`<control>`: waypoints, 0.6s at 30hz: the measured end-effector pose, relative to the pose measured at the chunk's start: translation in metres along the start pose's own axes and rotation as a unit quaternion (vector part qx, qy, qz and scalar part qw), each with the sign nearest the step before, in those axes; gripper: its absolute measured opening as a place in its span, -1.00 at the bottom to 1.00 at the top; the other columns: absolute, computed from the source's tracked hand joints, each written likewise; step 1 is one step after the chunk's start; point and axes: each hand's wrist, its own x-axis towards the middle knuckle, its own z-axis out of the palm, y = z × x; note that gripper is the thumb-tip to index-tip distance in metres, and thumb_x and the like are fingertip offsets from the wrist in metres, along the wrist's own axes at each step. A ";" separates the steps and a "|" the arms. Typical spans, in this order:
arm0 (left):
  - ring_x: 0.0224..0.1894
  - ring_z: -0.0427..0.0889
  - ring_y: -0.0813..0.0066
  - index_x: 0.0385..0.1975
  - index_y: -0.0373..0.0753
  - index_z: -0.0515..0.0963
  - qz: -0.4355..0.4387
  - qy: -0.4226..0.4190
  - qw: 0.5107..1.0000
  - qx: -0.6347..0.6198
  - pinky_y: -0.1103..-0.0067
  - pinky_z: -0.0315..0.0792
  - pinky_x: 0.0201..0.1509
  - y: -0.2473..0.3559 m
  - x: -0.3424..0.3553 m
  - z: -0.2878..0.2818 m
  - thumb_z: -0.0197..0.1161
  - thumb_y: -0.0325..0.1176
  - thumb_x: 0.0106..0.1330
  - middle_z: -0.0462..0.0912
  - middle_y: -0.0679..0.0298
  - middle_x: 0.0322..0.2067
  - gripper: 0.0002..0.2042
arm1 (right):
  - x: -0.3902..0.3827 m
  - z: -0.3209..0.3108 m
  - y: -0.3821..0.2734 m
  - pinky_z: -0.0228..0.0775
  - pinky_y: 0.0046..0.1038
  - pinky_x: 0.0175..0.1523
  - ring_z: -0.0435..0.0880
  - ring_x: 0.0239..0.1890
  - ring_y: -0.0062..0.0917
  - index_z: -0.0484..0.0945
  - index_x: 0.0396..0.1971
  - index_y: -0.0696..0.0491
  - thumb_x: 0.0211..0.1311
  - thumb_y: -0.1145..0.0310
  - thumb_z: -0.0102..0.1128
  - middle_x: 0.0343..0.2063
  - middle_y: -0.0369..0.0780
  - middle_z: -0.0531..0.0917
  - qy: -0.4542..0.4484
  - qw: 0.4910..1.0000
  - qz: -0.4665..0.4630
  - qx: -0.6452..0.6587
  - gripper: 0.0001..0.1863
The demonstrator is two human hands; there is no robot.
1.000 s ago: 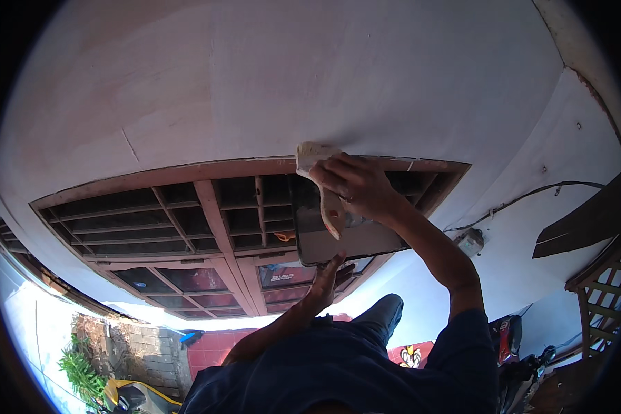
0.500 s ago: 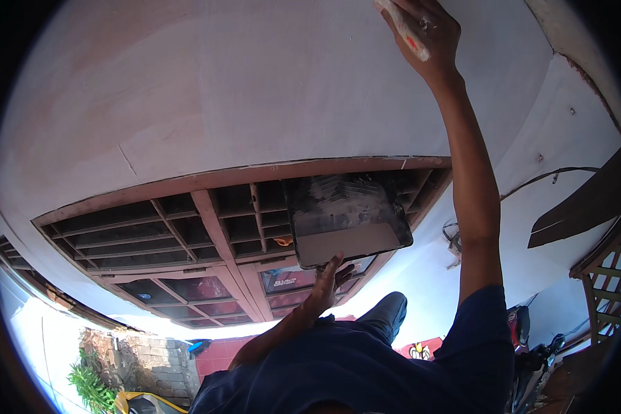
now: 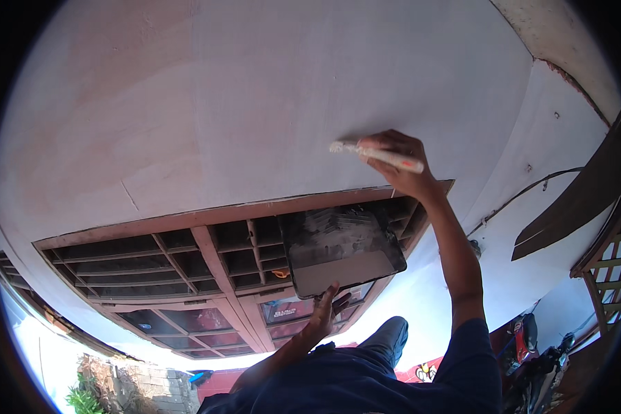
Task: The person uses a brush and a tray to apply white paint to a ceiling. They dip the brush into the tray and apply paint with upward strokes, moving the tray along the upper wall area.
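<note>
Mid-frame, a long whitish brush [image 3: 392, 159], bristles [image 3: 337, 146] leftward, is gripped by the right hand [image 3: 406, 160]; below, a black rectangular tray [image 3: 341, 238] by the left hand [image 3: 323, 316].

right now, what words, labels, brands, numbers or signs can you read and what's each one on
Window pane: pale lettering on or behind it, small and blurred; I won't copy it out.
Brush handle: an orange-red mark, too small to tell whether it is text.
Red panel: a yellow-and-white figure, no readable lettering.
</note>
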 end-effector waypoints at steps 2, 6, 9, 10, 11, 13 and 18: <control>0.05 0.41 0.23 0.07 -0.08 0.25 0.007 -0.003 1.000 0.002 0.32 0.29 0.11 0.003 -0.003 0.003 0.27 0.03 0.13 0.34 0.23 0.04 -0.42 | 0.043 -0.024 0.014 0.47 -0.51 -0.34 0.62 -0.46 -0.55 0.60 -0.27 0.01 0.04 0.35 0.29 -0.43 -0.27 0.67 0.064 0.997 0.035 -0.007 -0.79; 0.07 0.40 0.26 0.07 -0.10 0.25 0.006 -0.033 0.999 0.015 0.35 0.28 0.12 0.003 -0.003 0.004 0.23 0.02 0.17 0.33 0.23 0.06 -0.45 | 0.127 -0.066 0.031 0.45 -0.58 -0.27 0.62 -0.39 -0.60 0.60 -0.29 0.06 0.08 0.36 0.26 -0.39 -0.29 0.67 0.204 0.976 0.013 -0.072 -0.81; 0.10 0.36 0.30 0.06 -0.13 0.26 -0.020 0.000 1.000 0.008 0.36 0.27 0.14 0.003 -0.004 0.006 0.21 0.04 0.18 0.30 0.24 0.08 -0.45 | 0.191 -0.080 0.044 0.47 -0.56 -0.26 0.62 -0.34 -0.57 0.59 -0.27 0.02 0.04 0.39 0.28 -0.37 -0.32 0.66 0.306 0.936 -0.085 -0.151 -0.79; 0.10 0.36 0.30 0.06 -0.13 0.26 -0.014 -0.004 1.000 0.008 0.36 0.27 0.14 0.005 -0.002 0.006 0.21 0.04 0.18 0.30 0.24 0.08 -0.45 | 0.203 -0.086 0.047 0.49 -0.52 -0.32 0.63 -0.38 -0.51 0.60 -0.28 -0.06 -0.01 0.38 0.30 -0.38 -0.35 0.66 0.361 0.901 -0.148 -0.190 -0.77; 0.11 0.36 0.30 0.05 -0.13 0.26 -0.006 -0.020 1.000 0.001 0.36 0.28 0.15 0.003 -0.003 0.004 0.23 0.03 0.17 0.30 0.23 0.06 -0.45 | 0.207 -0.086 0.030 0.50 -0.46 -0.30 0.64 -0.35 -0.37 0.58 -0.29 0.10 -0.02 0.56 0.26 -0.35 -0.19 0.66 0.353 0.896 -0.175 -0.207 -0.78; 0.10 0.37 0.29 0.04 -0.13 0.26 0.002 -0.042 0.999 -0.009 0.37 0.30 0.15 0.002 -0.006 0.003 0.25 0.01 0.17 0.32 0.23 0.03 -0.46 | 0.201 -0.067 0.032 0.50 -0.48 -0.30 0.63 -0.34 -0.45 0.59 -0.28 0.02 -0.06 0.47 0.30 -0.35 -0.28 0.66 0.323 0.905 -0.161 -0.227 -0.74; 0.07 0.41 0.27 0.06 -0.10 0.25 -0.001 -0.031 0.999 -0.014 0.36 0.28 0.15 -0.001 -0.001 0.003 0.25 -0.01 0.17 0.32 0.22 0.03 -0.46 | 0.097 -0.006 -0.012 0.55 -0.48 -0.26 0.62 -0.30 -0.53 0.58 -0.26 -0.10 -0.32 0.43 0.41 -0.31 -0.36 0.64 0.157 0.963 -0.107 -0.191 -0.56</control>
